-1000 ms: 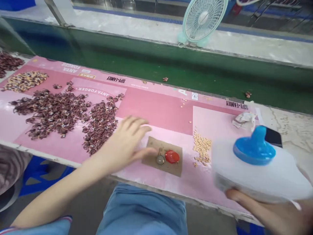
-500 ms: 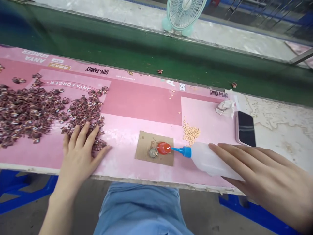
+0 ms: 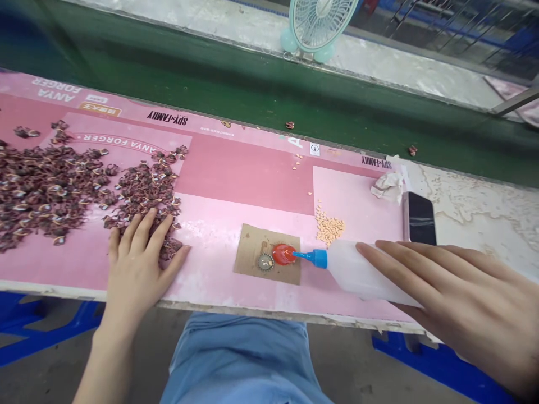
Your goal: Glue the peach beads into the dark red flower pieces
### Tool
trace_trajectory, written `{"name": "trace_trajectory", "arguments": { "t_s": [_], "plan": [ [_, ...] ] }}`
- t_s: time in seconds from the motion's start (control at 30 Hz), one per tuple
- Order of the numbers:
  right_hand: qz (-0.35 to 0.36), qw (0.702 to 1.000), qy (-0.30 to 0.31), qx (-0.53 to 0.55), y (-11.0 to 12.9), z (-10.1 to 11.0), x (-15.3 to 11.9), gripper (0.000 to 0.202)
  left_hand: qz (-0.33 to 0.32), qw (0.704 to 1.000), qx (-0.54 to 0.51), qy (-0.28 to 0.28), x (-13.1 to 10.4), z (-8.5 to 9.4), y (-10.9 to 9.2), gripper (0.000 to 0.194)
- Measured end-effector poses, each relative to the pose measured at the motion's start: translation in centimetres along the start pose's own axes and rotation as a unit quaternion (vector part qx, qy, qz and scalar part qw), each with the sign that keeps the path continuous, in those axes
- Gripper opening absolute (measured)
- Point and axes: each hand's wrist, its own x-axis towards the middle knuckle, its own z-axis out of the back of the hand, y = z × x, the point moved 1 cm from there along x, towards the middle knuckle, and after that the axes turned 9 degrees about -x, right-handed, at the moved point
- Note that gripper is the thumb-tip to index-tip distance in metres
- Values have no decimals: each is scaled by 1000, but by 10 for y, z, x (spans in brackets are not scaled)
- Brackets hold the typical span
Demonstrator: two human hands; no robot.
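My right hand [image 3: 455, 297] is wrapped round a white squeeze bottle [image 3: 357, 269] with a blue nozzle, held tilted nearly flat. The nozzle tip reaches a red cap-like piece [image 3: 283, 254] on a square of brown cardboard [image 3: 248, 247]. Beside the red piece lies a small round metal piece with a beaded rim [image 3: 265, 262]. My left hand [image 3: 141, 258] lies with fingers spread at the near edge of a heap of small dark reddish-brown pieces [image 3: 46, 191], fingertips touching them. Small pale-orange bits [image 3: 330, 227] form a little pile beyond the bottle.
A phone [image 3: 421, 219] and crumpled tissue [image 3: 387, 186] lie at the right of the pink-covered table [image 3: 248, 174]. Behind runs a green belt [image 3: 189, 84] carrying two stray dark pieces. A mint fan [image 3: 322, 22] stands past it. Blue stools [image 3: 50, 331] show below the table.
The bottle has shifted slightly left, its nozzle tip further over the red piece. The stray pieces on the green belt have moved right. My left hand stays in place.
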Motion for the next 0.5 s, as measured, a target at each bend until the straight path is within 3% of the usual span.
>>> {"name": "trace_trajectory", "arguments": {
  "t_s": [0.3, 0.4, 0.5],
  "plan": [
    [-1, 1000, 18, -9, 0, 3, -6, 71, 9, 1000, -5, 17, 2, 1, 1, 62],
    [-2, 1000, 27, -10, -1, 2, -8, 65, 5, 999, -4, 32, 4, 0, 1, 62],
    [-37, 999, 19, 11, 0, -7, -15, 56, -14, 1000, -4, 1, 6, 3, -2, 68]
  ]
}}
